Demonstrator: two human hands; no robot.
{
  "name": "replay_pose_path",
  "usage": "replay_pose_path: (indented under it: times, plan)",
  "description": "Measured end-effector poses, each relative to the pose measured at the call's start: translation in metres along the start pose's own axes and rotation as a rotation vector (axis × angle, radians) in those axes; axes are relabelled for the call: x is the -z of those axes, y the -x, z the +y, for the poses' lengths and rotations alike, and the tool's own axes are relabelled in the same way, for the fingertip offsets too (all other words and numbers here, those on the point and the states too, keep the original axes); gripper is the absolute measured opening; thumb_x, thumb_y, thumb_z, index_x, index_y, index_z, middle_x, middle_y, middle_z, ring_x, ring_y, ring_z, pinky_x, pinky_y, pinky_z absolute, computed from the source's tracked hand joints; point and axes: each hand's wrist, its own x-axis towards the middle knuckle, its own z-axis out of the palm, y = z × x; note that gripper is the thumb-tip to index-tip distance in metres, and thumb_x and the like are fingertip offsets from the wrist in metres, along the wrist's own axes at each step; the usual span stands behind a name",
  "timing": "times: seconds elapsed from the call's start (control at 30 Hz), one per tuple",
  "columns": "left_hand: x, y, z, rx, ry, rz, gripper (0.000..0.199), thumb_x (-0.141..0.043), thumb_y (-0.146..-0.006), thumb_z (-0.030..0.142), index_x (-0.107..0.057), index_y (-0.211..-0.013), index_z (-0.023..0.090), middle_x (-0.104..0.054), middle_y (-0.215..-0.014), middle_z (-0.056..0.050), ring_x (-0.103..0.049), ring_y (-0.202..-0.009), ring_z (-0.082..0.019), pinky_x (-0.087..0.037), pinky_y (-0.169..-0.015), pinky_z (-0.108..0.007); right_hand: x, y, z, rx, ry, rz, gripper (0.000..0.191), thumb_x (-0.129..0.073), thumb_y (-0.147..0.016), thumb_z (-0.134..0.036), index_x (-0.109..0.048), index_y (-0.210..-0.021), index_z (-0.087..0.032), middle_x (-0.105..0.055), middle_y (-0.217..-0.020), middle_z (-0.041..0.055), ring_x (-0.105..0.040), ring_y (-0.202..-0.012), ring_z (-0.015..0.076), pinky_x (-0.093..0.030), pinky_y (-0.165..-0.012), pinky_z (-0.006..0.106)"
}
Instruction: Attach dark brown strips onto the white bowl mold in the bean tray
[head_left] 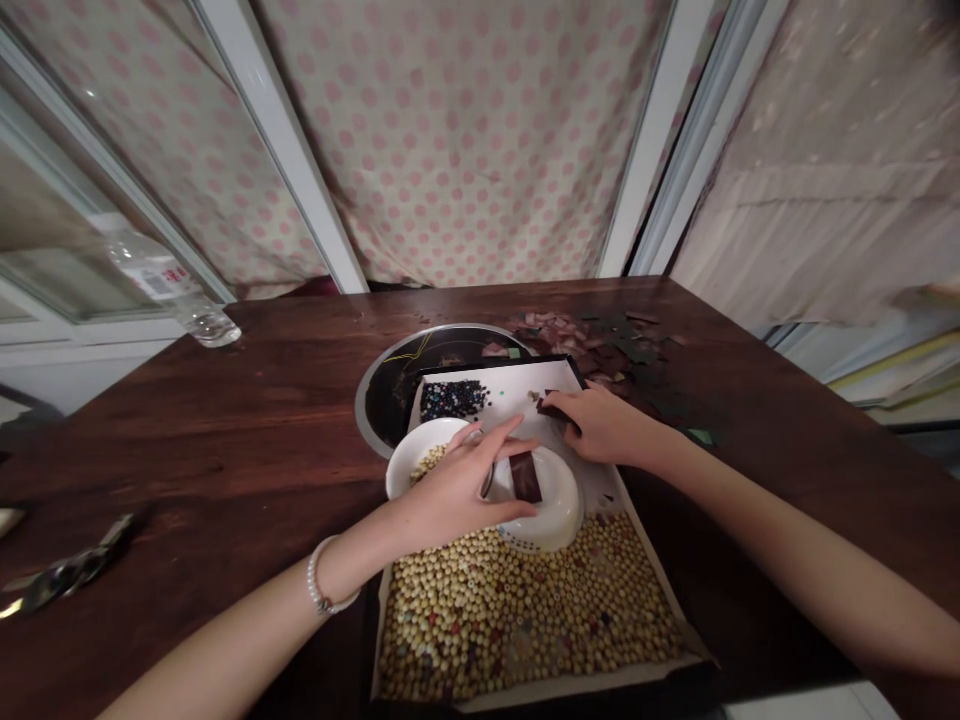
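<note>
Right hand [609, 425]: fingers curled, pinching a dark scrap [552, 407] just above a white tray [487, 410]. Left hand [450, 495]: half open, fingers spread over a white strainer [544, 500] that holds a dark square [526, 476]; any grip is hard to tell. Beige beads [525, 610] fill the tray's near end.

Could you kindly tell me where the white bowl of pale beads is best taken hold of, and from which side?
Take the white bowl by its rim on the bare left side, coming from the left. That curved lip shows clear there, while the left hand sits over the bowl's other side and would likely block an approach.
</note>
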Motion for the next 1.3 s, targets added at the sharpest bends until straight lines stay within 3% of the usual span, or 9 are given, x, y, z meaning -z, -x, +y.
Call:
replay_pose_path:
  times: [0.2, 0.33, 0.5, 0.6, 0.73, 1.07, 1.3]
  plan:
    - [0.001, 0.000, 0.001, 0.000, 0.013, 0.000, 0.081, -0.063, -0.077, 0.041, -0.012, -0.139, 0.030, -0.050, -0.132, -0.005, -0.037, -0.127, -0.025, -0.012, -0.109, -0.051, -0.003, -0.004, 0.006, -0.150, 0.000, 0.075, 0.043, -0.041, -0.071, -0.008, -0.051, -0.113, -0.016, -0.066, -0.079, 0.0096, -0.058, -0.067, 0.0224, -0.031, -0.059, 0.029]
    - [0.001, 0.000, 0.002, 0.000, 0.025, 0.009, 0.081, -0.063, -0.077, 0.040, -0.011, -0.139, 0.030, -0.050, -0.131, -0.005, -0.035, -0.129, -0.025, -0.012, -0.110, -0.051, -0.002, -0.008, 0.012, -0.209, -0.184, 0.233, 0.041, -0.042, -0.069, -0.007, -0.055, -0.106, -0.020, -0.067, -0.081, 0.0047, -0.060, -0.071, 0.0199, -0.037, -0.064, 0.028]
    - [0.001, 0.000, 0.002, 0.006, 0.022, -0.006, 0.080, -0.062, -0.078, 0.040, -0.011, -0.139, 0.031, -0.048, -0.133, -0.003, -0.035, -0.129, -0.024, -0.011, -0.110, -0.050, 0.006, -0.007, 0.016, -0.261, -0.432, 0.398, 0.032, -0.048, -0.068, -0.010, -0.059, -0.097, -0.017, -0.067, -0.083, 0.0049, -0.061, -0.073, 0.0189, -0.043, -0.067, 0.029]
    - [0.001, 0.000, 0.003, 0.007, 0.012, -0.006, 0.079, -0.062, -0.078, 0.041, -0.013, -0.139, 0.030, -0.049, -0.133, -0.003, -0.034, -0.130, -0.024, -0.011, -0.110, -0.049, 0.012, -0.006, 0.022, -0.304, -0.566, 0.383, 0.031, -0.048, -0.069, -0.012, -0.058, -0.098, -0.015, -0.067, -0.077, 0.0038, -0.062, -0.070, 0.0183, -0.045, -0.066, 0.029]
    - [0.002, 0.000, 0.003, 0.007, -0.011, 0.001, 0.078, -0.062, -0.078, 0.041, -0.013, -0.138, 0.030, -0.049, -0.133, -0.002, -0.033, -0.130, -0.024, -0.012, -0.110, -0.049, 0.013, -0.007, 0.030, -0.288, -0.684, 0.378, 0.030, -0.051, -0.069, -0.012, -0.058, -0.099, -0.014, -0.068, -0.087, 0.0061, -0.064, -0.078, 0.0192, -0.048, -0.072, 0.032]
    - [0.001, -0.001, 0.001, -0.001, -0.006, -0.009, 0.077, -0.061, -0.078, 0.043, -0.014, -0.138, 0.028, -0.048, -0.133, -0.004, -0.036, -0.128, -0.025, -0.010, -0.111, -0.050, 0.016, -0.007, 0.024, -0.371, -0.490, 0.504, 0.027, -0.060, -0.071, -0.020, -0.064, -0.097, -0.015, -0.069, -0.088, 0.0085, -0.063, -0.081, 0.0226, -0.048, -0.073, 0.036]
    - [0.002, -0.001, 0.001, -0.018, -0.002, 0.002, 0.077, -0.061, -0.078, 0.042, -0.016, -0.139, 0.028, -0.050, -0.132, -0.005, -0.038, -0.127, -0.025, -0.010, -0.110, -0.051, 0.019, -0.007, 0.023, -0.313, -0.578, 0.428, 0.020, -0.062, -0.072, -0.026, -0.067, -0.089, -0.015, -0.070, -0.085, 0.0052, -0.063, -0.076, 0.0202, -0.049, -0.070, 0.033]
